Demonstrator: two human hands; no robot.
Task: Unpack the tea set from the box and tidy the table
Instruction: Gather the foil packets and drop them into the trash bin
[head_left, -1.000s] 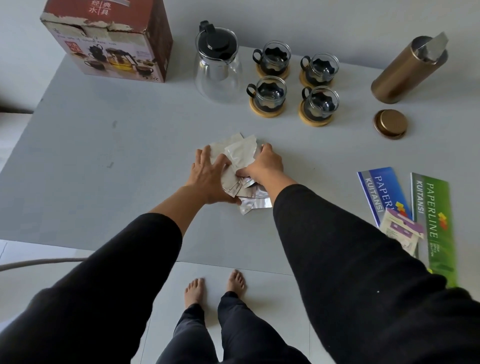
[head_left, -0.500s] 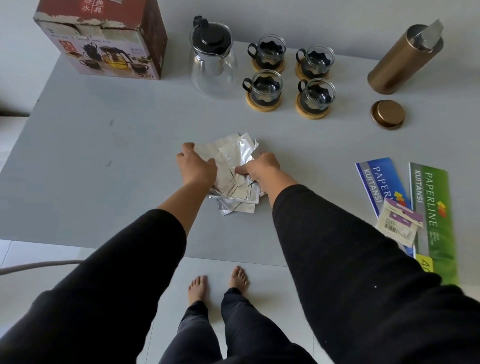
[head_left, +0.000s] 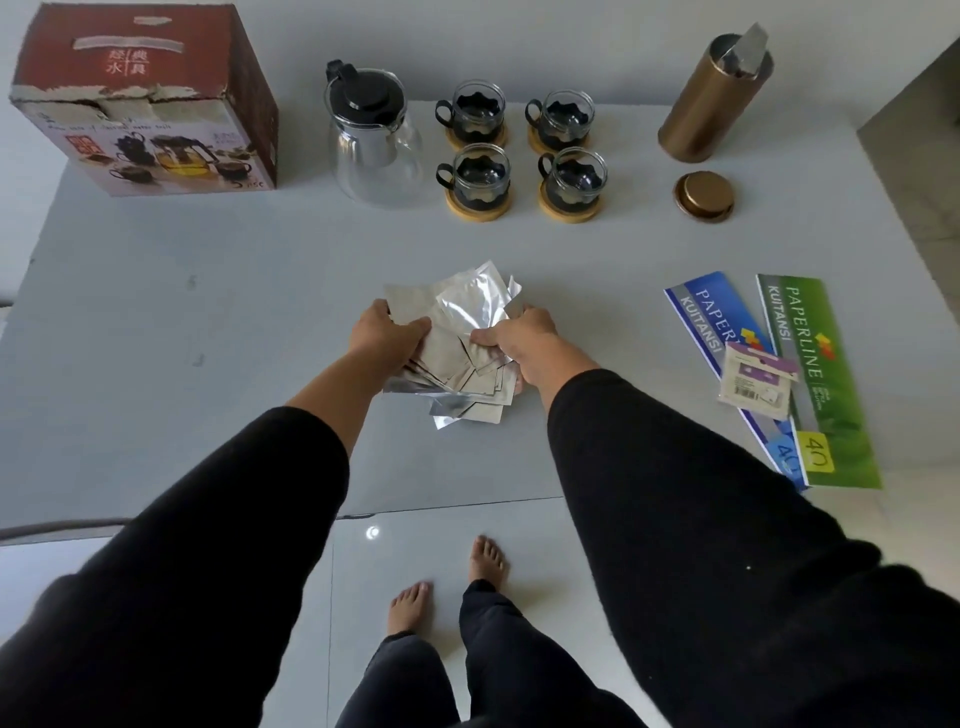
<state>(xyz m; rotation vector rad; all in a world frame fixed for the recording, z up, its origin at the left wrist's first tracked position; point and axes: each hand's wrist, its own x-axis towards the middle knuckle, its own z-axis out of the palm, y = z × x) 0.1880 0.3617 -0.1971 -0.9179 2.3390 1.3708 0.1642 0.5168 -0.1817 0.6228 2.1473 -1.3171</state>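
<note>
A loose pile of silver foil sachets lies in the middle of the grey table. My left hand grips the pile's left side, and my right hand pinches its right side. At the back stand a red tea set box, a glass teapot with a black lid and several glass cups on wooden coasters.
A bronze canister stands open at the back right with a foil bag sticking out, its lid lying in front. Two receipt books, blue and green, lie at the right under a small packet.
Both hands have gathered the sachets closer into one stack and taken firmer hold of its sides. The left hand went from flat on top to gripping the edge.
</note>
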